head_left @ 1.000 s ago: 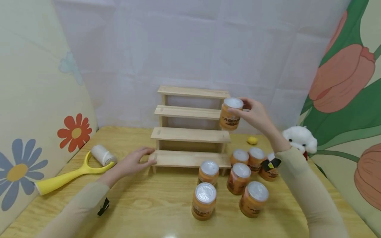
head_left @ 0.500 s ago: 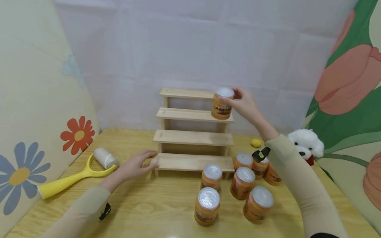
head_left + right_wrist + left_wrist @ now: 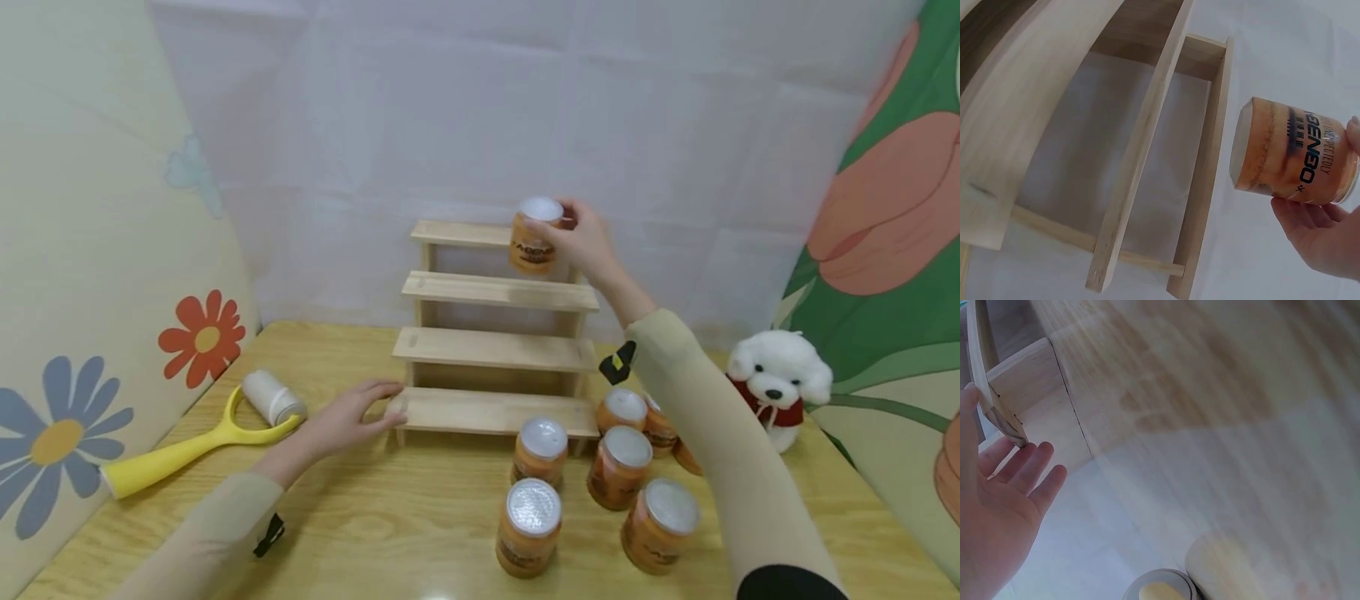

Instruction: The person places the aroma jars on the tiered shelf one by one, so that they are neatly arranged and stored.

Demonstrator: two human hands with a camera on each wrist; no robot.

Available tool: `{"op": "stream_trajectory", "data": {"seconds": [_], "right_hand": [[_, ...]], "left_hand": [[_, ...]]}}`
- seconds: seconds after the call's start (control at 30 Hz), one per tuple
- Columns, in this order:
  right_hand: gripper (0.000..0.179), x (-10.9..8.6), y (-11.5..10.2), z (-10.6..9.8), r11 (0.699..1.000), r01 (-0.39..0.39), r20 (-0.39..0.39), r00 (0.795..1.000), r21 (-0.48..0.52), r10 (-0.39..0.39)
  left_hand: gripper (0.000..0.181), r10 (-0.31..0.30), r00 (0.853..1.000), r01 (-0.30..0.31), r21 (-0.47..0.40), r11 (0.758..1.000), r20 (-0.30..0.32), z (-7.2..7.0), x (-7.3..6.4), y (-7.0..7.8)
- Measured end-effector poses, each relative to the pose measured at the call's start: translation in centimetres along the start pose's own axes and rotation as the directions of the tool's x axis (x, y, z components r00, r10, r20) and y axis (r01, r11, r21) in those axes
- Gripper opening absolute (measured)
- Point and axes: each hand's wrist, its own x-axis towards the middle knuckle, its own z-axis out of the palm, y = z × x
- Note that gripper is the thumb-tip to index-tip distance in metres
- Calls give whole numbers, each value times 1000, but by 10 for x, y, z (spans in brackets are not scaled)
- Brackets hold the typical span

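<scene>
My right hand (image 3: 588, 242) grips an orange printed jar (image 3: 531, 250) with a pale top, thumb on the front and fingers behind. In the head view the jar overlaps the right part of the top tier of a four-tier wooden shelf (image 3: 495, 346). The right wrist view shows the jar (image 3: 1297, 153) held apart from the top board (image 3: 1204, 187), dark lettering on its side. At the left end of the lowest board, my left hand (image 3: 345, 421) holds the edge between thumb and fingers; the left wrist view shows these fingers (image 3: 1038, 469) against the board.
Several orange jars (image 3: 528, 533) stand on the wooden table (image 3: 390, 525), in front and to the right of the shelf. A yellow-handled roller (image 3: 191, 450) lies at left. A white plush dog (image 3: 783, 375) sits at right. A white cloth (image 3: 420, 108) hangs behind.
My right hand has carried the jar up and to the left, from beside the shelf's middle tiers to the top tier. The left hand has kept its place on the lowest board.
</scene>
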Motion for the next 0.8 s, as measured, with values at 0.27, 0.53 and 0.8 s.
{"op": "stream_trajectory", "data": {"seconds": [0.27, 0.53, 0.8], "right_hand": [[59, 20, -6, 24, 998, 55, -28, 998, 9, -54], [57, 35, -2, 44, 997, 71, -96, 993, 24, -68], [64, 43, 3, 62, 990, 58, -193, 981, 127, -33]], "left_hand": [[55, -19, 1000, 19, -10, 1000, 4, -4, -8, 4], [58, -38, 999, 38, -8, 999, 14, -5, -11, 7], [59, -48, 999, 49, -11, 999, 22, -5, -11, 9]]}}
